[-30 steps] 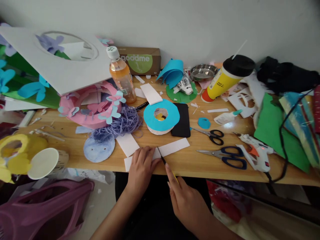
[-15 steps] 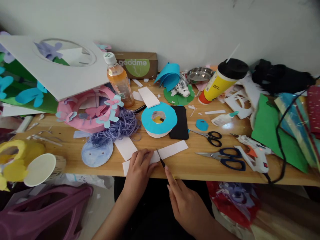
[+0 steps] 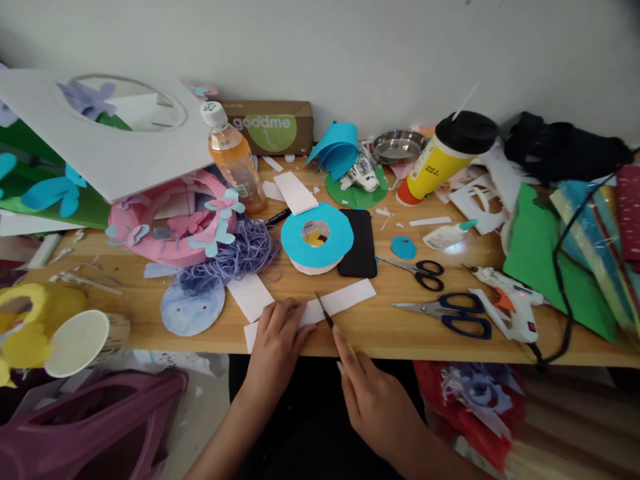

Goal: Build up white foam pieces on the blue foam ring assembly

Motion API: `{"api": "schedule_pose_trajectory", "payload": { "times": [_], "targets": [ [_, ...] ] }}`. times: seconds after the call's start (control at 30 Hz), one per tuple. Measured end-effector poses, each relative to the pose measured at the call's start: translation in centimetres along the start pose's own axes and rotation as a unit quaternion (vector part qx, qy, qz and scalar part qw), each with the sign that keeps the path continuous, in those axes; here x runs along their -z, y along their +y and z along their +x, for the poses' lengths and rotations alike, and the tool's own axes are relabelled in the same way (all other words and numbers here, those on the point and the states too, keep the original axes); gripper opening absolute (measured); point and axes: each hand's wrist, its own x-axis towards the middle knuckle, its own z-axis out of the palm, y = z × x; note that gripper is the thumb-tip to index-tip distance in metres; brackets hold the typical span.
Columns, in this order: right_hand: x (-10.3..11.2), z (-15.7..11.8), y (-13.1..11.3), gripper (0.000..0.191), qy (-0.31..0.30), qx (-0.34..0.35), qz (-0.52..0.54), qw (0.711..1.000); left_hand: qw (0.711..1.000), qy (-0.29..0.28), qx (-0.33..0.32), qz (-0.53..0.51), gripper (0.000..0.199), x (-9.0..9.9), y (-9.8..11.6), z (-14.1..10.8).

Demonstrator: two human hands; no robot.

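1. The left hand (image 3: 273, 340) is resting palm down on the near edge of the table (image 3: 390, 343); its thumb is standing apart from its fingers, and it is pressing on a white strip (image 3: 347, 297) rather than closing around it.
2. The right hand (image 3: 370, 393) is clamping a slim knife (image 3: 326, 315) with a yellow handle, the forefinger lying along it; the dark blade is pointing far and slightly left, over the strip. Whether the tip is cutting through, I cannot tell.
3. The strip is lying aslant at the near middle of the table, its right end reaching farther away than its left; the left hand is covering part of it.
4. A white card piece (image 3: 249, 293) is lying just beyond the left hand, and a pale blue disc (image 3: 193, 313) is sitting to its left, with purple yarn (image 3: 235, 260) overlapping the disc's far edge.
5. Beyond the strip, a blue-topped ring (image 3: 293, 241) is sitting beside a flat black object (image 3: 363, 247).
6. To the right, small scissors (image 3: 407, 265) are lying farther off than large scissors (image 3: 435, 307), and a glue gun (image 3: 520, 310) is resting right of both.
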Motion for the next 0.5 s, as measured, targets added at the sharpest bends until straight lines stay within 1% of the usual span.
{"api": "schedule_pose_trajectory", "payload": {
  "times": [0.13,0.23,0.4,0.5],
  "targets": [
    [-0.2,0.0,0.0,0.067,0.005,0.007,-0.028,1.0,1.0,0.014,-0.007,0.009,0.036,-0.2,0.0,-0.1],
    [-0.2,-0.6,0.0,0.068,0.004,0.014,-0.058,0.998,0.999,0.023,-0.01,0.025,0.036,-0.3,0.0,-0.2],
    [-0.2,-1.9,-0.5,0.068,0.012,0.017,-0.08,0.997,0.998,0.023,-0.02,0.046,0.036,-0.3,0.2,-0.3],
    [-0.1,-3.5,-0.8,0.069,0.017,0.027,-0.07,0.997,0.998,0.025,-0.024,0.054,0.036,-0.2,0.4,-0.2]
  ]
}}
